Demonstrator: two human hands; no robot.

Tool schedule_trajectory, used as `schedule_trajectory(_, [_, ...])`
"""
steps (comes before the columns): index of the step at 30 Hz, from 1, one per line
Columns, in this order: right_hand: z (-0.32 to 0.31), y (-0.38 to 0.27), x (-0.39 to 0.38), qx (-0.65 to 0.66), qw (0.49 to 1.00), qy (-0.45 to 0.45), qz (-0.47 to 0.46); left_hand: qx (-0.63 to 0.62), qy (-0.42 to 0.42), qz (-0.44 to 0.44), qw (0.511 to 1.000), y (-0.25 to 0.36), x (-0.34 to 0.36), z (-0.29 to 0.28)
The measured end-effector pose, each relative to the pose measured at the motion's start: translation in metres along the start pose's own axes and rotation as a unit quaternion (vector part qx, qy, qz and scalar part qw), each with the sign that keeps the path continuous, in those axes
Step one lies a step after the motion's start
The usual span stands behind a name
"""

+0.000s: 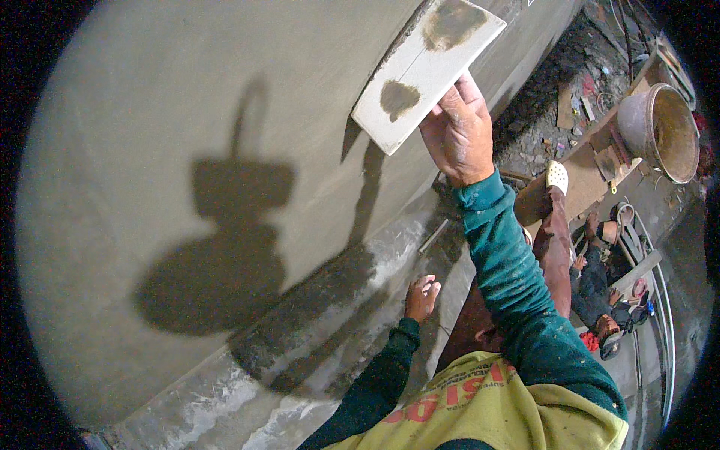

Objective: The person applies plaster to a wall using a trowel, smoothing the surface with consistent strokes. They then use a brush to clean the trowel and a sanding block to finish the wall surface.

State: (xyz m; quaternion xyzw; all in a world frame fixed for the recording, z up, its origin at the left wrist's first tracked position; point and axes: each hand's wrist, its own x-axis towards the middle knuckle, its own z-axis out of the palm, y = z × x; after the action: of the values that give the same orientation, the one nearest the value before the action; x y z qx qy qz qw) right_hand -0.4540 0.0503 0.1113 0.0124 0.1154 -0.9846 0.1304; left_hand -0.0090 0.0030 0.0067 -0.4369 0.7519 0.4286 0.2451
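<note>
My right hand (pixel 457 135) grips a white rectangular float board (pixel 424 75) with two dark grey smudges, held against or very close to the grey plastered wall (pixel 112 150). Its long edge runs diagonally, and my fingers partly disappear behind it. Lower down, my left hand (pixel 421 298) is empty, with loosely curled fingers apart, near the base of the wall. A thin pale strip (pixel 433 236) lies on the ledge beside it. Dark shadows of my head and arms fall across the plaster.
I stand on a wooden plank (pixel 577 169) holding a large bucket (pixel 652 131). Rubble (pixel 570 90) lies along the wall's far end. Below at the right, a co-worker (pixel 596 300) in dark clothing is among boards and pale pipes (pixel 660 315). A stained concrete ledge (pixel 300 352) follows the wall.
</note>
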Motion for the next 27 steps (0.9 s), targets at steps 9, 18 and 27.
schedule_trajectory(9, [0.004,-0.001,0.006,0.004,1.000,0.009,-0.003,0.021,-0.015,0.001,1.000,0.010,-0.002,0.000])
schedule_trajectory(18, [0.000,-0.005,0.014,-0.003,0.999,-0.009,-0.049,0.009,0.005,0.014,1.000,0.007,-0.001,0.002])
schedule_trajectory(27, [-0.031,-0.053,0.064,0.013,0.991,-0.024,-0.130,0.005,0.012,0.032,0.999,0.005,0.001,-0.001])
